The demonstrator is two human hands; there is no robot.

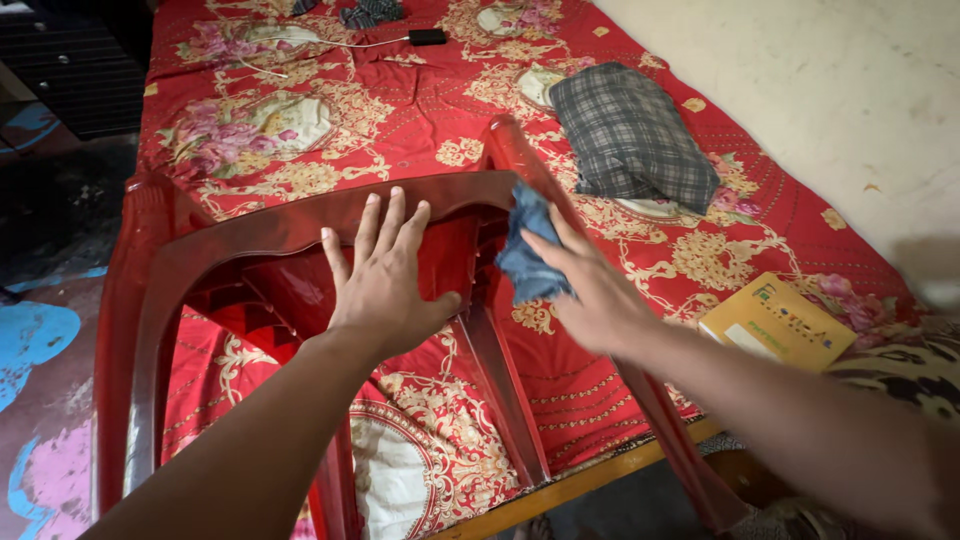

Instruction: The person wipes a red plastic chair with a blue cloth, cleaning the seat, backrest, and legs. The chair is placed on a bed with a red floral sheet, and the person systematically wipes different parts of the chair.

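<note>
A dark red plastic chair (250, 235) lies tipped over on a bed, its legs pointing toward me. My left hand (385, 275) rests flat with fingers spread on the chair's frame near the middle. My right hand (590, 290) is closed on a crumpled blue cloth (528, 250) and presses it against the chair's right leg (515, 160). Motion blur softens the right hand.
The bed carries a red floral bedsheet (400, 110). A grey checked pillow (630, 135) lies to the right of the chair, a yellow packet (780, 322) near the right edge, a black phone with a white cable (428, 37) at the far end. A painted floor (45, 360) lies left.
</note>
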